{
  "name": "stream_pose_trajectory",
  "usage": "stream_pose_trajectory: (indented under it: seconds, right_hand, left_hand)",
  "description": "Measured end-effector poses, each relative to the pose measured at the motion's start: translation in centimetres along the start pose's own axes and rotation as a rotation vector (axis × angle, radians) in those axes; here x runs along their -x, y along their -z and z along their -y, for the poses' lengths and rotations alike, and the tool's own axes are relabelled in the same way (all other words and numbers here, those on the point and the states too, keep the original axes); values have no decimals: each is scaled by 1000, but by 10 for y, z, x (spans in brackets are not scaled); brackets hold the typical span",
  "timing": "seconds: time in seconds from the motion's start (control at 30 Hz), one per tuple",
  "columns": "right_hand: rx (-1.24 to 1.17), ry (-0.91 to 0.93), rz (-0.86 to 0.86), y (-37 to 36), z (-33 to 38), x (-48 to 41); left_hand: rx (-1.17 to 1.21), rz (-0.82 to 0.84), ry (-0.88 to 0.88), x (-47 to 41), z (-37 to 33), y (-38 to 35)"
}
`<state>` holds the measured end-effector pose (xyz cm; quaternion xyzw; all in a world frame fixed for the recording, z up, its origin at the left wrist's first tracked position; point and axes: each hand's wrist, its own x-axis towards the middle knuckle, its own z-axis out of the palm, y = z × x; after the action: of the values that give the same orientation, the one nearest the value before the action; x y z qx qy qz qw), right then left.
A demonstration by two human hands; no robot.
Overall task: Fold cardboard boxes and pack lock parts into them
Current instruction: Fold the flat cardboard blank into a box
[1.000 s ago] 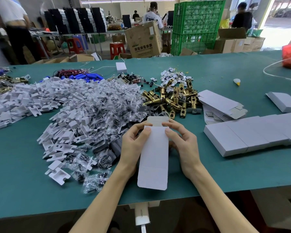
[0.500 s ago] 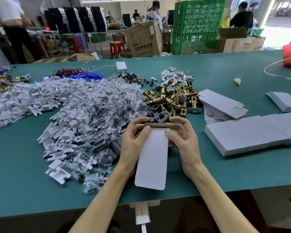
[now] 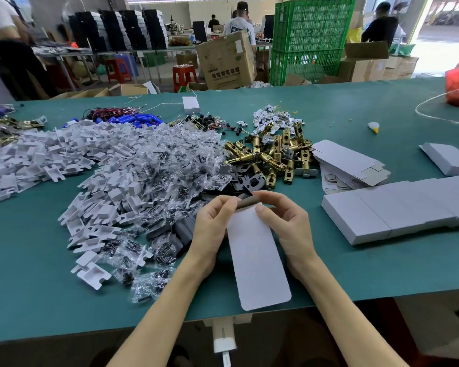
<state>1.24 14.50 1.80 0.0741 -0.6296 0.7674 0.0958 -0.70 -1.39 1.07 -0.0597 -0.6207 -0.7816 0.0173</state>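
- Now the end flap (image 3: 249, 202) of the cardboard box (image 3: 257, 260) lies bent over at the fingertips, with its brown inner side showing. A second ago it stood flat and white beyond them; half a second ago it was only part-way over.
- The left hand (image 3: 212, 229) grips the box's left edge, thumb on the white top face, index fingertip on the bent flap.
- The right hand (image 3: 289, 226) mirrors it on the right edge: thumb on the top face just short of the fold, fingers curled round the far end. Both hands are grasping the box and neither is free.
- The box sits between the two palms, long white face up. Its near end runs back past the wrists and overhangs the edge of the table (image 3: 37, 300), and has swung slightly toward the right wrist.
- I cannot tell whether the far end rests on the table or is held off it.
- My judgement: closing the far end is under way, but the flap is not yet seen tucked in. No lock part is in the box.
- Just beyond the fingertips lie black plates (image 3: 249, 181), then brass latches (image 3: 273, 154). Out past the right hand's knuckles sits a row of folded boxes (image 3: 395, 207), with flat blanks (image 3: 347, 162) beyond. These piles are unchanged.
- Next, likely: press the flap home. It may spring back if let go early.
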Motion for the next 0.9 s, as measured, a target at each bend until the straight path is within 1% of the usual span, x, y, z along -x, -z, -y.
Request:
stream_pose_trajectory:
  seconds: [0.3,0.47,0.6,0.9]
  right_hand:
    - [-1,4,14,-1,0,1]
    - [-7,-37,8,-1,0,1]
    - [-1,-29,1,-1,-2,0]
    - [6,-18,75,0,-3,0]
  left_hand:
    - [-11,16,10,2,-2,1]
    - [-34,46,5,4,-2,0]
    - [-40,20,43,4,0,1]
    - [16,11,117,1,-1,1]
